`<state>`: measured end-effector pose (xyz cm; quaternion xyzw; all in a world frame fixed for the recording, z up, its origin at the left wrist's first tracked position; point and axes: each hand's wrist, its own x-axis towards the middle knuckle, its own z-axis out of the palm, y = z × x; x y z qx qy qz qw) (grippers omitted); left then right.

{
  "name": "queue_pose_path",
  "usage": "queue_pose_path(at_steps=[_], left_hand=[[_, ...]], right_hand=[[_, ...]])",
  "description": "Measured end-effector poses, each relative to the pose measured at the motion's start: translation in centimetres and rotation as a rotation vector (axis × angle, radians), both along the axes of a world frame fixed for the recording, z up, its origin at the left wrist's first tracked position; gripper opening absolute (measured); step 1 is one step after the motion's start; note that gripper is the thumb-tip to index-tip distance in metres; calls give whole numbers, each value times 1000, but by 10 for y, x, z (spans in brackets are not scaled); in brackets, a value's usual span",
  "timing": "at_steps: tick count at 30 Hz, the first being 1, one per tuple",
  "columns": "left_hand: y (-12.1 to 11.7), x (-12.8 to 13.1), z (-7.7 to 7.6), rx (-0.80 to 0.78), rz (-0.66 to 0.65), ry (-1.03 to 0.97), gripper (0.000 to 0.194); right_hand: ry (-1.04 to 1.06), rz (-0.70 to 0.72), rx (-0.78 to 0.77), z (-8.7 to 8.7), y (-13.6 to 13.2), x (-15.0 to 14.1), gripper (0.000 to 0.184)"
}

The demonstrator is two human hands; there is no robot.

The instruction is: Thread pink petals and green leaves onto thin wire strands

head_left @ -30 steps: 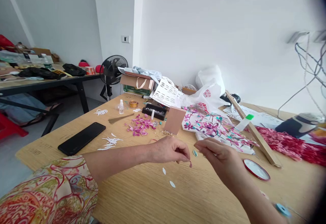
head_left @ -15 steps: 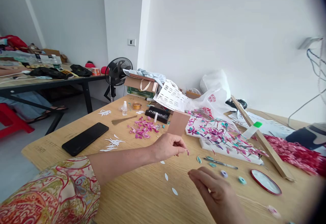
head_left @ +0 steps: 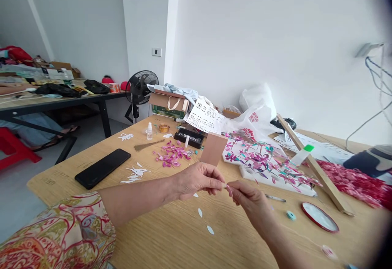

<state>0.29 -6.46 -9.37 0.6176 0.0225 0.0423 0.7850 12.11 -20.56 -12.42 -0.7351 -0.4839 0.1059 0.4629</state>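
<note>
A small pink petal (head_left: 229,190) is between the fingertips of my two hands, above the table. My left hand (head_left: 200,181) pinches its near end with thumb and forefinger. From the other side, my right hand (head_left: 249,197) closes its fingertips on the petal; whether they also grip a thread is too small to tell. A pale thread runs from below my right forearm to a pink spool (head_left: 329,252). Under my hands lie white leaf-shaped pieces (head_left: 210,230). A pile of pink petals (head_left: 173,154) is beyond my left wrist.
A black phone (head_left: 102,168) and white cut-outs (head_left: 134,174) lie left. Behind stand a small bottle (head_left: 149,131), a black tray (head_left: 189,137) and a brown board (head_left: 213,149). Rightward are flower sprays (head_left: 263,156), a wooden bar (head_left: 315,167), a teal spool (head_left: 290,215) and a red-rimmed disc (head_left: 320,216).
My right hand has moved up and left to meet the left hand, its fingertips now at the petal. The left hand has barely moved and keeps its pinch.
</note>
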Motion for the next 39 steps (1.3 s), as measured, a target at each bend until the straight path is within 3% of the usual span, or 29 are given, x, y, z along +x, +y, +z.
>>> queue_pose_path(at_steps=[3,6,11,13,15,18,22,25,29,35,37,39], left_hand=[[1,5,-4,-20,124,-26,25],[0,12,-8,130,191,-41,18],[-3,14,-7,698,175,-148,7],[-5,11,-4,793,82,-213,9],[-8,6,-1,699,-25,-179,8],[-10,1,3,361,-96,-46,4],[-10,0,4,52,44,-29,14],[-9,5,1,-15,168,-51,16],[-8,15,-5,152,231,-75,11],[-6,16,-8,741,126,-147,8],[-7,13,-7,792,41,-150,9],[-8,9,-6,671,-67,-94,7]], right_hand=[[5,-2,13,-13,-5,-16,30],[-196,31,4,-10,-13,-33,28],[-496,32,-40,22,-24,-41,28],[-526,10,-43,37,-24,-33,27],[-487,-19,-30,46,-21,-21,25],[-272,-20,-4,40,-13,-4,24],[76,15,22,8,-6,1,28],[86,16,16,-10,-7,-10,29],[-265,68,-64,-6,-18,-34,29],[-585,56,-94,42,-31,-39,27],[-577,23,-81,53,-30,-28,25],[-495,-11,-58,55,-26,-14,23]])
